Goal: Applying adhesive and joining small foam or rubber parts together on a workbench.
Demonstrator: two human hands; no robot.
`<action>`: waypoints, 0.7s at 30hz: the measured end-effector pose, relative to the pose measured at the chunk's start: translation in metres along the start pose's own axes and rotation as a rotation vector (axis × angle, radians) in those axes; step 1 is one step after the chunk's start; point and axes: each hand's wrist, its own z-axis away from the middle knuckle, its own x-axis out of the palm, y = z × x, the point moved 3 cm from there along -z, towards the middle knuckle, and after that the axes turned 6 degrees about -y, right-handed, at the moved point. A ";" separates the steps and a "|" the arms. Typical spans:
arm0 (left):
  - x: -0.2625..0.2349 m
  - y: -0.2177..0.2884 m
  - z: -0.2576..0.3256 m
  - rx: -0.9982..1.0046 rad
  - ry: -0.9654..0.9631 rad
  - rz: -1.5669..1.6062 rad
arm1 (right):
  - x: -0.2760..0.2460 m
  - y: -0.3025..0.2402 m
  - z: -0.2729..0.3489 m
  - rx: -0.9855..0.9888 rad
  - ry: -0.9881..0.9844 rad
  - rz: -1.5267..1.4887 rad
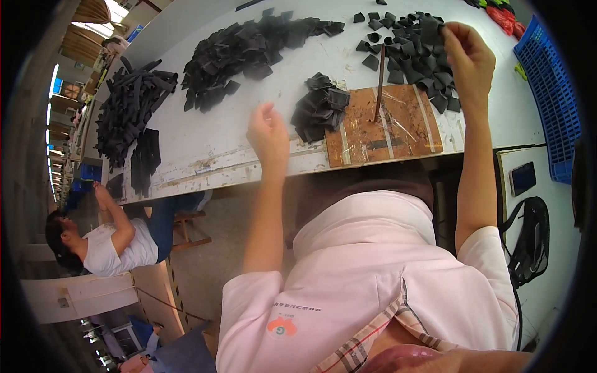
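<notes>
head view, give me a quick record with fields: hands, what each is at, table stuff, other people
left hand: left hand raised near the table edge, beside a small stack of black pieces; whether it holds anything is unclear
right hand: right hand pinching a black piece at the loose pile
fixture: brown board with an upright rod
table: white table with further black heaps
other people: seated person at lower left

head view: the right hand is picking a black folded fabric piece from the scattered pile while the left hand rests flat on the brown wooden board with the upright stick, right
Not quite. In the head view the left hand is off the brown wooden board with the upright stick; it hovers loosely curled beside the small stack of black folded fabric pieces. The right hand is indeed at the scattered pile of black folded fabric pieces.
</notes>
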 end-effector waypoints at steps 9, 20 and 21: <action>0.046 -0.097 -0.018 -0.227 -0.309 -0.426 | 0.025 0.041 0.072 0.252 -0.236 0.052; 0.009 -0.038 0.001 -0.198 -0.369 0.373 | 0.121 -0.023 0.113 0.147 -0.782 -0.032; 0.007 -0.029 0.006 -0.205 -0.373 0.376 | 0.128 -0.025 0.112 0.108 -0.728 -0.019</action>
